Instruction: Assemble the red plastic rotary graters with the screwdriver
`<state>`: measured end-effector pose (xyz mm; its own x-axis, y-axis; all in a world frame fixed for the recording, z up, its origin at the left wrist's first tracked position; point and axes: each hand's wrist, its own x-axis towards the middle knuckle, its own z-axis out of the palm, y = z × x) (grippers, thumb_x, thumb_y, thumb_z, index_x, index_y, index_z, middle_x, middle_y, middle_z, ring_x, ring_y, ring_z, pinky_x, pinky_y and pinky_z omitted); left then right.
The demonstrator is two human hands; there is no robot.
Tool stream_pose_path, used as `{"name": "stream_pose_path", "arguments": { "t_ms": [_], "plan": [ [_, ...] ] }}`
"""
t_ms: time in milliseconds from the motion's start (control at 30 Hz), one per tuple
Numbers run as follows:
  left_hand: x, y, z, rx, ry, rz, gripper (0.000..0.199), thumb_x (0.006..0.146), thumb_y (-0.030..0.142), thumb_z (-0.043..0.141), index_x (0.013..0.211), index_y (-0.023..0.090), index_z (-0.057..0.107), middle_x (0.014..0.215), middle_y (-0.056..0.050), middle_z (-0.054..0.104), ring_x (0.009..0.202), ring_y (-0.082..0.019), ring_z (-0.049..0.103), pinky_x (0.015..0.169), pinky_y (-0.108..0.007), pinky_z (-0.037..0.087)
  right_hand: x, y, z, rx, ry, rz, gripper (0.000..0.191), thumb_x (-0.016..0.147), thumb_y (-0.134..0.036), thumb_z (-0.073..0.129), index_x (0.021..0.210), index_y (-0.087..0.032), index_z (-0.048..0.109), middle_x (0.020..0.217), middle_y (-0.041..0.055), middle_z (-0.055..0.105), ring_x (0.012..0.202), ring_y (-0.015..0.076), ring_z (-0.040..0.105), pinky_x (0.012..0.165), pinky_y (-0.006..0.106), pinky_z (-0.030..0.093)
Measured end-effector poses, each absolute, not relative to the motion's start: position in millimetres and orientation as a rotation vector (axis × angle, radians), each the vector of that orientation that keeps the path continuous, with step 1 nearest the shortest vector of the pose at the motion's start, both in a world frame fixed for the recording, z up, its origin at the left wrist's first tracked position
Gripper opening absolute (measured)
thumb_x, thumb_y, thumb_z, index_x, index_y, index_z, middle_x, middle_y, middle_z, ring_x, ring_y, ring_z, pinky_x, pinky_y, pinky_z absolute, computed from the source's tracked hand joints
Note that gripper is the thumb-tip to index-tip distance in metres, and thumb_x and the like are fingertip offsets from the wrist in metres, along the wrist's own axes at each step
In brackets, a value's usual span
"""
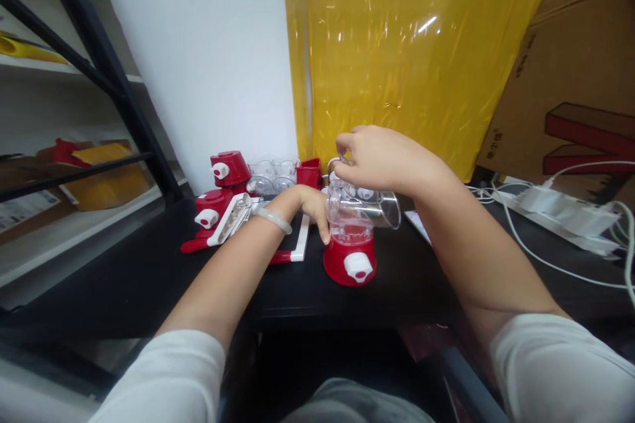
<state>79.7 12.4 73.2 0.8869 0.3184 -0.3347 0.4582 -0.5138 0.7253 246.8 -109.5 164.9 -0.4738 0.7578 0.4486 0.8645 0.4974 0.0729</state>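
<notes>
A rotary grater stands on the black table, with a red base (342,258), a white knob (358,267) at its front and a clear plastic housing (384,209) on top. My left hand (313,206) is bent around the left side of the grater, its thumb against the join of housing and base. Over the top of the housing is my right hand (372,157), its fingers curled and pinching a small clear plastic piece (346,157), mostly hidden by the fingers.
Left of the grater are more red bases (231,169), white frames with red handles (238,218) and clear housings (272,175). A red container (309,173) stands behind. A white power strip (560,211) with cables lies at right; a black-framed shelf (79,178) is at left.
</notes>
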Motion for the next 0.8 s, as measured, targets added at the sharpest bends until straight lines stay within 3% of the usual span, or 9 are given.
{"name": "stream_pose_path", "arguments": {
  "t_ms": [133,233,333,433,500,600,667,800],
  "plan": [
    [78,11,70,2.158,0.568,-0.242,0.101,0.039,0.029,0.099,0.136,0.023,0.068,0.12,-0.004,0.078,0.099,-0.031,0.074,0.09,-0.038,0.059,252,-99,163,-1.217,-2.42,-0.311,0.031,0.086,-0.034,0.06,0.107,-0.015,0.073,0.092,0.0111,0.07,0.088,0.0244,0.062,0.075,0.033,0.042],
    [76,10,67,2.1,0.594,-0.093,0.103,0.034,0.023,0.1,0.132,0.028,0.071,0.114,-0.002,0.08,0.087,-0.03,0.076,0.08,-0.038,0.062,262,-90,163,-1.037,-2.446,-0.205,0.034,0.085,-0.039,0.066,0.112,-0.02,0.075,0.1,0.0085,0.069,0.094,0.0241,0.063,0.086,0.036,0.046],
    [75,11,65,2.078,0.557,-0.021,0.098,0.03,0.018,0.1,0.124,0.029,0.075,0.107,0.0,0.081,0.084,-0.03,0.077,0.081,-0.039,0.062,278,-82,165,-0.952,-2.491,-0.017,0.049,0.078,-0.047,0.077,0.123,-0.029,0.073,0.109,0.0047,0.068,0.099,0.0227,0.065,0.095,0.039,0.049],
    [74,12,60,2.059,0.481,-0.125,0.085,0.036,0.026,0.101,0.118,0.029,0.076,0.1,0.001,0.081,0.084,-0.026,0.076,0.084,-0.036,0.061,294,-75,171,-0.983,-2.544,0.192,0.068,0.072,-0.048,0.085,0.136,-0.036,0.066,0.118,0.0026,0.07,0.102,0.0224,0.067,0.095,0.039,0.053],
    [71,13,55,2.014,0.477,-0.116,0.086,0.038,0.027,0.101,0.12,0.027,0.075,0.101,0.0,0.081,0.088,-0.027,0.077,0.085,-0.036,0.061,307,-73,177,-0.983,-2.54,0.267,0.081,0.068,-0.045,0.088,0.143,-0.036,0.06,0.124,0.0033,0.07,0.107,0.0232,0.068,0.094,0.038,0.055],
    [67,12,48,1.942,0.485,-0.036,0.092,0.037,0.023,0.1,0.125,0.026,0.073,0.113,-0.003,0.078,0.109,-0.031,0.074,0.09,-0.039,0.06,333,-71,191,-1.031,-2.492,0.302,0.092,0.065,-0.037,0.091,0.149,-0.031,0.054,0.132,0.006,0.068,0.113,0.0232,0.067,0.095,0.036,0.055],
    [64,8,47,1.923,0.473,-0.017,0.099,0.038,0.02,0.1,0.132,0.026,0.069,0.125,-0.005,0.074,0.124,-0.033,0.067,0.098,-0.041,0.057,353,-69,200,-1.132,-2.482,0.306,0.088,0.07,-0.032,0.088,0.151,-0.025,0.053,0.136,0.0096,0.067,0.115,0.022,0.067,0.095,0.033,0.054],
    [63,-7,49,2.06,0.523,0.078,0.112,0.046,0.023,0.1,0.148,0.026,0.055,0.145,-0.011,0.063,0.138,-0.033,0.057,0.111,-0.045,0.048,387,-47,203,-1.519,-2.412,0.098,0.056,0.089,-0.031,0.069,0.141,-0.011,0.062,0.142,0.0182,0.063,0.122,0.0238,0.064,0.098,0.034,0.05]
  ]
}}
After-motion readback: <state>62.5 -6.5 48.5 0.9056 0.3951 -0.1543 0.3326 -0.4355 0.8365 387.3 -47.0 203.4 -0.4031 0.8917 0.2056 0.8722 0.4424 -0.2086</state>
